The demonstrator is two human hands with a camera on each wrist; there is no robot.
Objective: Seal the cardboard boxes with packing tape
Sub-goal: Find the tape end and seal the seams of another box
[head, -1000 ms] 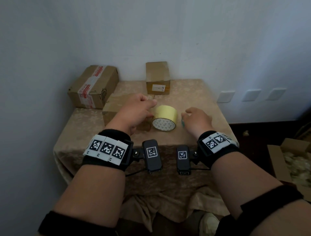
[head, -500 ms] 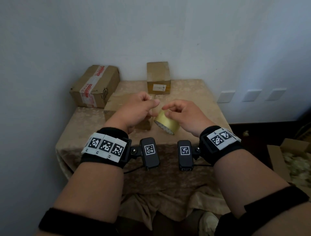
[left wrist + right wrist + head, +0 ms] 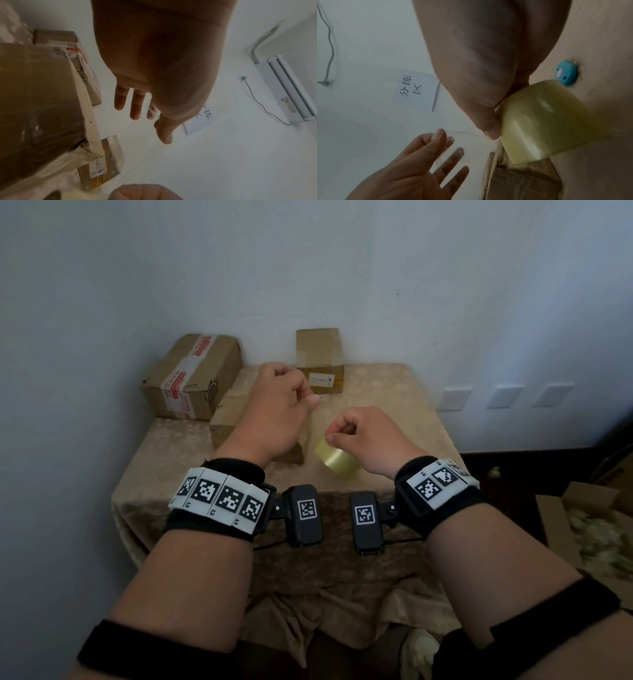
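At the table's far left corner sits a cardboard box with red-printed tape; just right of it a plain box lies beneath the left hand, fingers spread and relaxed, gripping nothing. A small labelled box stands at the far edge. Right of centre, the right hand curls around the yellowish packing tape roll, lifted off the cloth.

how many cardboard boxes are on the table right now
3 on the table: a red-taped box at the back left, a small labelled box at the back centre, and a plain box partly hidden under the left hand.
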